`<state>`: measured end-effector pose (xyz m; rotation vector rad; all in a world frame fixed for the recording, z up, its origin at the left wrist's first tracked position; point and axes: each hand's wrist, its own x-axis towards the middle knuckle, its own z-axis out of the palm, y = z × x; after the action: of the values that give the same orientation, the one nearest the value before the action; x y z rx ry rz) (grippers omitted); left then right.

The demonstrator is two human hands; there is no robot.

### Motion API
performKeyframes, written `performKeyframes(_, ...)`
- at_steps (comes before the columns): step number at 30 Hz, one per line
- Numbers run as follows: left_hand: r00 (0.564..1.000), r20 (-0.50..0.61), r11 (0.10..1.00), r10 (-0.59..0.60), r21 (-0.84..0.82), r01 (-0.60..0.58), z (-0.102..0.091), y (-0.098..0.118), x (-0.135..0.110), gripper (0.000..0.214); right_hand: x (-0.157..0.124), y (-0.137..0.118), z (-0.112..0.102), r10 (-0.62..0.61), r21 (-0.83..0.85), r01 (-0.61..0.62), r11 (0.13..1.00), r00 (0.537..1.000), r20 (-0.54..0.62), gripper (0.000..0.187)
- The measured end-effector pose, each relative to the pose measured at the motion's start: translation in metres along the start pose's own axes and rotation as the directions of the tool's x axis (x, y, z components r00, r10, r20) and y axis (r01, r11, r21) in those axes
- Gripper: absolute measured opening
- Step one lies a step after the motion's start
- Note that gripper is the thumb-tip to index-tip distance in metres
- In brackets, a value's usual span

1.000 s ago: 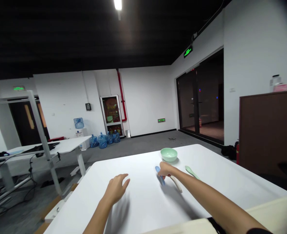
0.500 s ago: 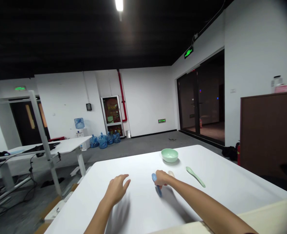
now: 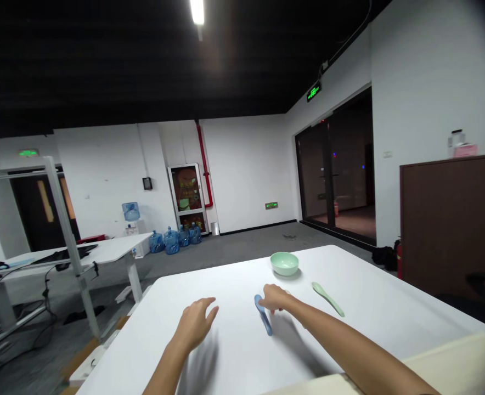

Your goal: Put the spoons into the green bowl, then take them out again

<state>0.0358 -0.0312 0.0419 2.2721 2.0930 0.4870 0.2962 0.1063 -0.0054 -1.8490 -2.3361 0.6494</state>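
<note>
My right hand (image 3: pixel 275 299) sits curled at the upper end of a blue plastic spoon (image 3: pixel 264 315), its fingers against the spoon on the white table (image 3: pixel 374 323). Whether it grips the spoon, I cannot tell. My left hand (image 3: pixel 195 323) hovers to the left, fingers apart, holding nothing. Beyond my right hand stands an empty-looking mint green bowl (image 3: pixel 284 264). A mint green spoon (image 3: pixel 328 299) lies to the right of my right hand, apart from it. No cream spoon shows; my right hand or forearm may hide it.
A cream panel (image 3: pixel 452 365) lies along the table's near right edge. Left of the table stands a white desk (image 3: pixel 102 247) with dark items and cables. Blue water bottles (image 3: pixel 170 241) stand by the far wall. A brown cabinet (image 3: pixel 452 219) stands at right.
My right forearm has swung left, uncovering the mint green spoon. The cream spoon seen earlier beneath my right arm no longer shows. My left hand has barely moved.
</note>
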Motion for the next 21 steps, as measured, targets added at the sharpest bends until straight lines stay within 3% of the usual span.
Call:
performKeyframes(4,1.0,-0.009,1.0,0.009,-0.006,-0.01,0.002,-0.002,0.001,0.051,-0.013,0.008,-0.029,-0.028,-0.041,0.022,0.999,0.988,-0.153,0.046)
performKeyframes(6,1.0,-0.017,1.0,0.013,-0.011,-0.013,0.002,-0.002,0.001,0.05,-0.023,0.018,-0.045,-0.069,-0.111,0.042,0.993,0.965,-0.251,0.048)
performKeyframes(10,1.0,-0.016,1.0,0.013,-0.005,-0.013,0.001,-0.001,0.0,0.05,-0.049,0.049,-0.064,-0.16,-0.09,0.141,0.986,0.953,-0.259,0.057)
performKeyframes(15,1.0,-0.013,1.0,0.007,0.002,-0.006,-0.001,0.001,0.001,0.051,-0.074,0.09,-0.059,-0.174,-0.084,0.156,0.984,0.938,-0.3,0.072)
performKeyframes(21,1.0,-0.004,1.0,0.0,-0.005,0.0,0.0,0.001,0.001,0.052,-0.075,0.115,-0.041,-0.115,-0.09,0.092,0.992,0.946,-0.304,0.077)
